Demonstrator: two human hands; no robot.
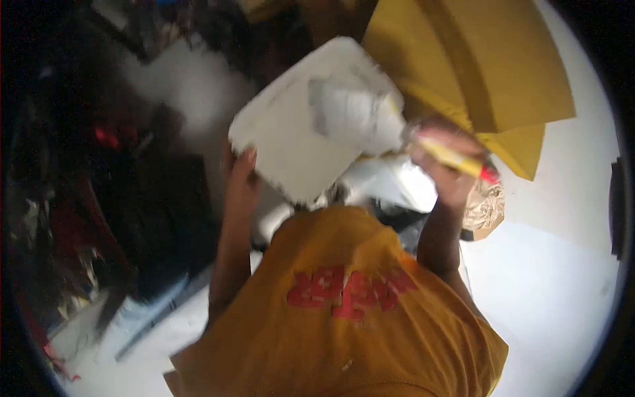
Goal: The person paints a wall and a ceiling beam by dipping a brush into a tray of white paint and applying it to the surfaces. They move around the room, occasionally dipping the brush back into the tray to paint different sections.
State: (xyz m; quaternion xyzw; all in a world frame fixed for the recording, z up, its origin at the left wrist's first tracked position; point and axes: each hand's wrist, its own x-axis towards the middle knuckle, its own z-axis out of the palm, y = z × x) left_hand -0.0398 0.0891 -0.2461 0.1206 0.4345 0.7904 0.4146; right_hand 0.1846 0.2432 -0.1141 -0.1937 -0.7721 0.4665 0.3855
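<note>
A pale, roughly square slab with rounded corners and worn, uneven edges (291, 132) tilts in front of my chest. At its lower left edge, my left hand (243, 169) grips it, the thumb showing over the rim. My right hand (453, 155) is closed round the yellow, red-tipped handle of a wide paintbrush (350, 114). The brush's broad whitish head, smeared by motion, overlaps the right part of the slab's face.
Large yellow cardboard sheets (516, 73) stand beyond my right hand. Crumpled brown paper (488, 205) lies right of my wrist. Dark, blurred clutter with red and pale bits (86, 218) fills the left side. A whitish surface (549, 278) extends on the right.
</note>
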